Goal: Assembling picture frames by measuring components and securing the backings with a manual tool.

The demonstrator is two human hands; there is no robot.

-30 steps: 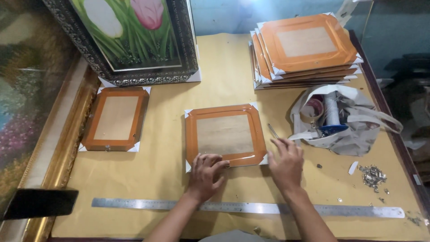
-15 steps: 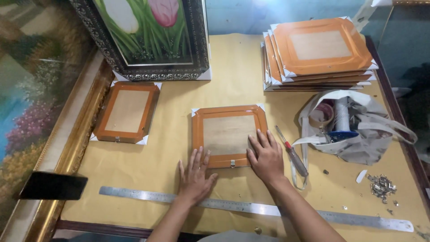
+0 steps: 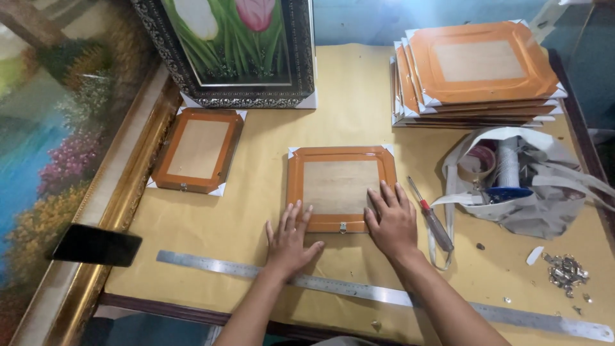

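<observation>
Head view: right hand (image 3: 391, 221) covers frame (image 3: 339, 186) corner.

Head camera, steep downward view, table (image 3: 359, 96) near, probably arm's-length

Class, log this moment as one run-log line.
left hand: flat on frame's lower edge | right hand: flat on frame's backing | screwdriver: lying beside right hand | ruler: nearer table edge
</observation>
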